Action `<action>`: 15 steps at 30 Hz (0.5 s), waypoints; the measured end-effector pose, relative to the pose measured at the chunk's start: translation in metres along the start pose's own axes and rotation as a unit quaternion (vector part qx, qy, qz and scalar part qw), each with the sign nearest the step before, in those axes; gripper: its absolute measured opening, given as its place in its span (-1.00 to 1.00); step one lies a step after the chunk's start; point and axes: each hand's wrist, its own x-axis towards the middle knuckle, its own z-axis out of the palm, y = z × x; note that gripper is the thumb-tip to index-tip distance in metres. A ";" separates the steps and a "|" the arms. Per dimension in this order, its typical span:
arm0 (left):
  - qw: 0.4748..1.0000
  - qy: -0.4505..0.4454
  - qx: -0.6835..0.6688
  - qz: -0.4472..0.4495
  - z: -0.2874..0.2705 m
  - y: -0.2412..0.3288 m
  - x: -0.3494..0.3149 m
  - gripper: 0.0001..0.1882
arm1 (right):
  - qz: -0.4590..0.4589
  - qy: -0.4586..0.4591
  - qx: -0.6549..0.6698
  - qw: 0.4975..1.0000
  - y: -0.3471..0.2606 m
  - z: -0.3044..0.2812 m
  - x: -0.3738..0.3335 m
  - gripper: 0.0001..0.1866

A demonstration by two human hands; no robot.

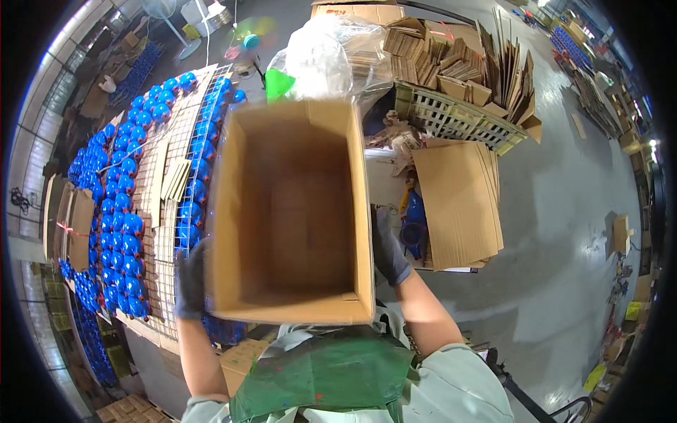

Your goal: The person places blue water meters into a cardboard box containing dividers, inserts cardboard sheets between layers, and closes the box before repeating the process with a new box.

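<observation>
An empty cardboard box (243, 211), its open top facing me, is held up in front of my chest and slightly blurred. My left hand (190, 282), in a dark grey glove, presses on the box's left side. On the opposite side my right hand (388, 247), gloved the same way, grips the box near its lower half. Most of the fingers are hidden along the outer walls. Just right of the right hand lies a blue part with a round dark opening (413, 229), beside a stack of flat cardboard sheets (458, 204).
To the left, rows of shiny blue rounded parts (130, 225) sit on a wire mesh rack (166, 261) with cardboard strips (176, 180). Beyond the box are a clear plastic bag (317, 60) and a slatted crate (451, 116) full of cardboard pieces. Grey floor (564, 282) extends right.
</observation>
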 end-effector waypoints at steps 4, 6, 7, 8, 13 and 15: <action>0.927 -0.102 -0.349 -0.088 0.044 0.109 0.046 -0.15 | -0.041 0.150 -0.094 0.983 0.069 0.005 -0.020 -0.02; 0.919 -0.140 -0.369 -0.001 0.036 0.114 0.072 -0.16 | -0.114 0.217 -0.052 0.968 0.058 -0.007 -0.011 0.07; 0.925 -0.160 -0.343 0.027 0.032 0.116 0.094 -0.15 | -0.155 0.213 -0.065 0.963 0.037 -0.016 -0.002 0.00; 0.928 -0.185 -0.319 0.049 0.031 0.117 0.115 -0.14 | -0.190 0.216 -0.078 0.955 0.020 -0.033 0.005 -0.06; 0.957 -0.196 -0.211 -0.034 0.058 0.078 0.180 -0.06 | -0.326 0.301 -0.777 0.446 -0.057 0.071 0.010 0.10; 0.943 -0.237 -0.231 -0.039 0.064 0.059 0.190 -0.04 | -0.214 0.081 -0.848 0.477 -0.028 0.100 0.000 0.00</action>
